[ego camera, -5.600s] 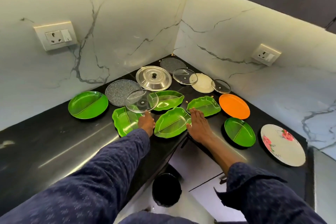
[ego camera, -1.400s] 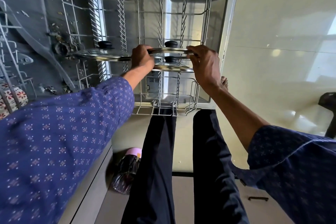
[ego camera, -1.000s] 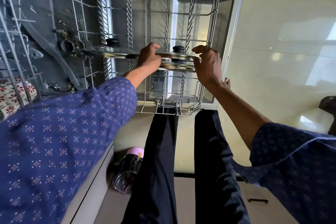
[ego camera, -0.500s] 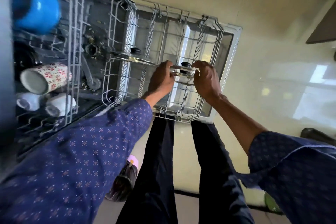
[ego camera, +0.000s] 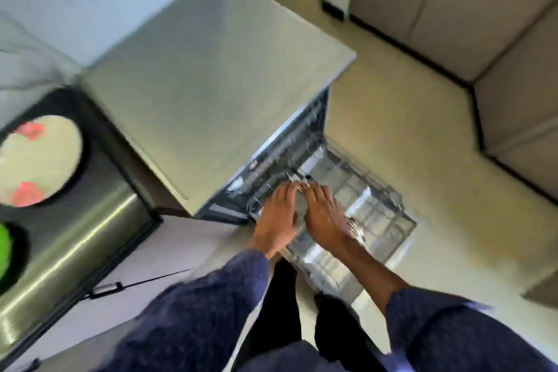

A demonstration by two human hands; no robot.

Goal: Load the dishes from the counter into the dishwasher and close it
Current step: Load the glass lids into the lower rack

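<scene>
The dishwasher (ego camera: 217,75) stands open with its wire lower rack (ego camera: 377,208) pulled out over the floor. My left hand (ego camera: 277,217) and my right hand (ego camera: 326,217) lie side by side over the rack's near end, fingers stretched forward. Between and under them shows a glass lid (ego camera: 299,210), and its metal rim peeks out by my right wrist. A dark knob (ego camera: 308,179) sits just past my fingertips. Motion blur hides whether either hand grips the lid.
On the dark counter (ego camera: 75,235) to the left lie a white floral plate (ego camera: 39,160) and the edge of a green plate (ego camera: 4,251). A cabinet front with a black handle (ego camera: 104,288) is below the counter. Beige floor and wall panels lie to the right.
My view has swung up and back, so the dishwasher top and counter now show. My hands have come closer together over the lids, low in the rack.
</scene>
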